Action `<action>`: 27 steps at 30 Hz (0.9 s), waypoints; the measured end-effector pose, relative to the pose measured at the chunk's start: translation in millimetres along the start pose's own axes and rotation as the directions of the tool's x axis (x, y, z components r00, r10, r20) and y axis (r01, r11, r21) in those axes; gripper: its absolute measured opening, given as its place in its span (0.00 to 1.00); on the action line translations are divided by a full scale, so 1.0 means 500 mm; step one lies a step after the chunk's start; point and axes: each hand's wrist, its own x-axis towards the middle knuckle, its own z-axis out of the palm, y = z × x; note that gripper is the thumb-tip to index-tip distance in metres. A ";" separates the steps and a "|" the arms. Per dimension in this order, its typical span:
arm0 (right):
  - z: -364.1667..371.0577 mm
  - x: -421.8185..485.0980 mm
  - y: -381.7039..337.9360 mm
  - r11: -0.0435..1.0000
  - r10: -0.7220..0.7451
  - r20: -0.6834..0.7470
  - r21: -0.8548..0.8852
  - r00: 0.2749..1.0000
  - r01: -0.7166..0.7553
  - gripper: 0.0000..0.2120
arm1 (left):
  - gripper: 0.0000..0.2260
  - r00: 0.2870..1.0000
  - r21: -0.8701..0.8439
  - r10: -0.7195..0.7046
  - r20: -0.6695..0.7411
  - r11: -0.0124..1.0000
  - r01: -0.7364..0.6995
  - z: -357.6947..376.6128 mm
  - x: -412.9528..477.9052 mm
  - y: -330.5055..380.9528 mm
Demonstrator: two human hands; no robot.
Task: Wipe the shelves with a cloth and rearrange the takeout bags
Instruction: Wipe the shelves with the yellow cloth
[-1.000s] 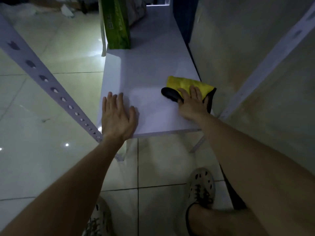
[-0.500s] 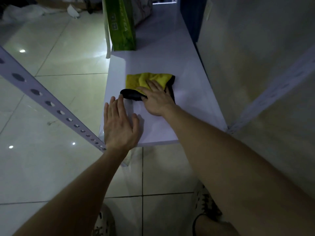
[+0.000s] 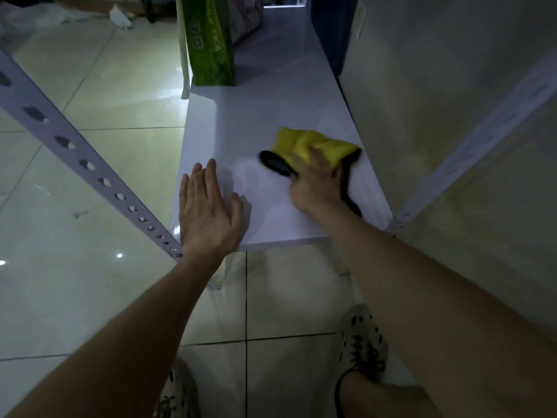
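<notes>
In the head view the left hand (image 3: 208,212) lies flat and empty on the near left corner of the white shelf (image 3: 271,101), at frame centre. The right hand (image 3: 316,185) presses the yellow-and-black cloth (image 3: 313,143) down just right of centre, its blurred fingers seemingly laid straight rather than gripping. A long sweep up-frame could tip the green takeout bag (image 3: 211,46), which stands at the shelf's left edge at upper centre, onto the floor.

My left hand (image 3: 208,212) lies flat, fingers straight, thumb spread, at the near left corner of the shelf (image 3: 271,95). My right hand (image 3: 316,185), blurred, presses palm-down on the cloth (image 3: 304,141) near the right edge.
</notes>
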 end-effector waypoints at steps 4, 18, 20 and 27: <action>0.028 -0.044 -0.060 0.947 -0.320 -0.015 0.003 0.947 0.320 0.25 | 0.33 0.999 -0.012 0.028 -0.029 1.000 -0.028 -0.016 -0.003 0.009; 0.013 -0.216 -0.104 0.996 -0.076 0.009 0.038 0.997 0.076 0.30 | 0.18 0.937 -0.162 0.301 0.179 0.948 -0.273 -0.322 -0.161 0.064; 0.032 -0.249 -0.152 0.972 -0.236 0.082 0.031 0.968 0.234 0.29 | 0.10 0.949 -0.063 0.250 0.190 0.968 -0.242 -0.364 -0.152 0.049; -0.015 -0.252 -0.016 0.992 -0.094 0.034 0.082 0.995 0.091 0.24 | 0.19 0.878 0.066 -0.274 0.391 0.961 0.270 -0.398 -0.103 -0.016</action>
